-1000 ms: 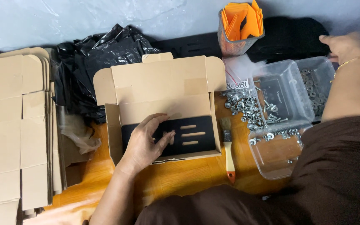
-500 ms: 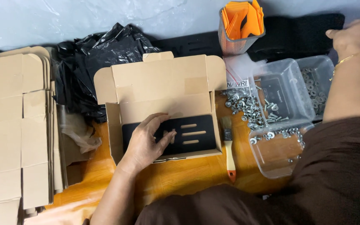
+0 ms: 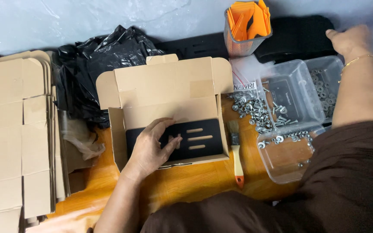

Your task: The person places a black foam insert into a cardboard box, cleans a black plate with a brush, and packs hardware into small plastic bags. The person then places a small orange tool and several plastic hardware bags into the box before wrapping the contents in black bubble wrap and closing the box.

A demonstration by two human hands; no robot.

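Plate [image 3: 195,139], black with three slots, lies flat in the bottom of the open carton [image 3: 169,92] at the middle of the orange worktop [image 3: 195,181]. Left hand [image 3: 150,146] rests on the plate's left part, palm down, fingers [image 3: 169,144] spread and pressing flat on it rather than curled around anything. The carton's lid stands folded back on the far side.

Right hand [image 3: 348,41] is stretched to the far right, over the black mat [image 3: 294,36], with a thin gold bangle [image 3: 359,60] on the wrist; its fingers are turned away, and I cannot tell whether they clasp anything.

Just right of the carton lies a small brush [image 3: 237,157] with an orange handle, bristles pointing far. Beyond it a heap of screws [image 3: 253,112] spills over the worktop beside clear tubs [image 3: 290,97], one holding screws and another washers. A mesh cup [image 3: 244,26] of orange pieces stands at the far edge, behind the carton. Crumpled black bags [image 3: 100,60] lie far left of the carton, and a stack of flat cartons [image 3: 9,138] fills the left side.
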